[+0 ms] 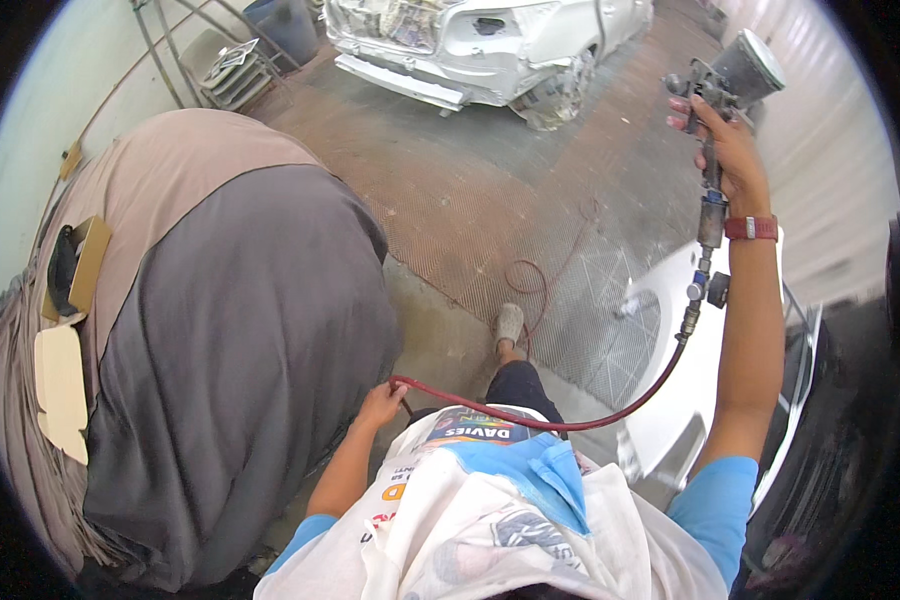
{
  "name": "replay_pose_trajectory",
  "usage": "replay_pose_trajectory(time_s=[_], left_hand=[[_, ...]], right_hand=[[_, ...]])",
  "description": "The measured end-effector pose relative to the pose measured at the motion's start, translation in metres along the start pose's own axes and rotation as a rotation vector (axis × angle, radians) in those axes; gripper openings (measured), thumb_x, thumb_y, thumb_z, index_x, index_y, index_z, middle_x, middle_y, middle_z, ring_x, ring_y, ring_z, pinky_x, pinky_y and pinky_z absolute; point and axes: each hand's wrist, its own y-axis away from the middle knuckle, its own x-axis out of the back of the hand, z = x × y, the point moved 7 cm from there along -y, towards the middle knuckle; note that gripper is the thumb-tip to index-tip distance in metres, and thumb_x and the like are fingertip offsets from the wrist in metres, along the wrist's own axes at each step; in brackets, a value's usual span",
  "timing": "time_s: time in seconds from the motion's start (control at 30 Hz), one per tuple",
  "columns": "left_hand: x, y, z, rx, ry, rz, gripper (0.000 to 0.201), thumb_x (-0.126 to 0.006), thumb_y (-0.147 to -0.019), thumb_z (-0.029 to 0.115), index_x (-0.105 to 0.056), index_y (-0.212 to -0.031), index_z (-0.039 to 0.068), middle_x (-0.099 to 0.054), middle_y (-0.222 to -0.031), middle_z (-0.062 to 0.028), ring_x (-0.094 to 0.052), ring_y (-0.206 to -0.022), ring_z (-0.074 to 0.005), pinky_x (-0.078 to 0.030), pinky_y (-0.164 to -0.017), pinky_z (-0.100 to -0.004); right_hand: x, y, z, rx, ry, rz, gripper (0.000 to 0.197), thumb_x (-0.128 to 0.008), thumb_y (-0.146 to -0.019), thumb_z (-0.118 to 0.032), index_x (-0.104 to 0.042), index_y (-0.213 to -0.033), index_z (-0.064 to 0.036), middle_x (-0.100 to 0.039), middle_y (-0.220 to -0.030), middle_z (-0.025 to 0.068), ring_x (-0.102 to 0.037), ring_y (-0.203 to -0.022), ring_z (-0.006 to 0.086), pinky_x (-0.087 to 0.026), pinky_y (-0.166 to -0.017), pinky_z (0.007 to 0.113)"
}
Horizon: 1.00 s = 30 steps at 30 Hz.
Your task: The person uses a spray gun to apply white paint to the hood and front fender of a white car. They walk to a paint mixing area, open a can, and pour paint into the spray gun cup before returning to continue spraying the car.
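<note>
My right hand is raised at the upper right, its fingers wrapped round the handle of a spray gun with a dark cup with a pale lid. Below its handle hang an inline filter and fittings, joined to a red air hose. The hose sags across the front of my body to my left hand, which is closed on it at waist height. Close to the left hand stands a large mound under a grey cloth. Beside my right forearm is a white car body panel.
A white car with masked front openings and a wrapped wheel stands ahead. The hose coils on the mesh-patterned floor. Stacked chairs and a blue bin stand far left. A cardboard box lies on the covered mound. Pale sheeting hangs at right.
</note>
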Motion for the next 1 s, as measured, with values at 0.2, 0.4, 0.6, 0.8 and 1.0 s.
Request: replay_pose_trajectory(time_s=[0.2,0.4,0.6,0.8,1.0], left_hand=[[0.035,-0.153,0.149,0.016,-0.06,0.152,0.033,-0.063,-0.106,0.036,-0.076,-0.126,0.014,-0.079,-0.112,-0.0174,-0.074,-0.106,-0.0392,-0.056,-0.089,-0.0464],[0.111,-0.234,0.249,-0.027,0.214,0.331,0.026,-0.061,-0.107,0.025,-0.076,-0.127,0.016,-0.078,-0.105,-0.0167,-0.076,-0.099,-0.0322,-0.057,-0.085,-0.0438],[0.188,-0.348,0.284,0.088,0.317,0.33,0.028,-0.06,-0.109,0.022,-0.074,-0.132,0.014,-0.079,-0.106,-0.0128,-0.077,-0.093,-0.0255,-0.059,-0.083,-0.0391],[0.305,-0.487,0.3,0.085,0.499,0.375,0.028,-0.059,-0.11,0.017,-0.073,-0.133,0.008,-0.078,-0.119,-0.0114,-0.076,-0.104,-0.0204,-0.063,-0.083,-0.0352],[0.431,-0.573,0.303,0.119,0.606,0.379,0.031,-0.058,-0.109,0.01,-0.071,-0.137,0.007,-0.073,-0.125,-0.0088,-0.072,-0.109,-0.0196,-0.064,-0.085,-0.0337]], right_hand=[[-0.033,-0.234,0.025,0.073,0.035,-0.073,0.041,-0.069,-0.106,-0.033,-0.064,-0.134,-0.0035,-0.077,-0.127,0.0103,-0.074,-0.107,0.0168,-0.046,-0.049,0.024],[-0.137,-0.424,0.018,0.094,-0.009,-0.275,0.044,-0.066,-0.108,-0.034,-0.064,-0.138,-0.0025,-0.076,-0.129,0.0097,-0.074,-0.112,0.0152,-0.045,-0.046,0.02],[-0.294,-0.58,0.022,0.135,-0.058,-0.426,0.046,-0.073,-0.103,-0.036,-0.067,-0.127,0.0029,-0.077,-0.121,0.0121,-0.075,-0.106,0.0156,-0.048,-0.047,0.022],[-0.497,-0.733,0.006,0.14,-0.089,-0.574,0.043,-0.073,-0.102,-0.035,-0.068,-0.129,-0.0024,-0.078,-0.117,0.009,-0.074,-0.101,0.0119,-0.048,-0.047,0.022],[-0.679,-0.861,-0.038,0.179,-0.131,-0.664,0.041,-0.072,-0.103,-0.035,-0.069,-0.126,-0.0012,-0.077,-0.12,0.0089,-0.075,-0.105,0.0144,-0.049,-0.05,0.024]])
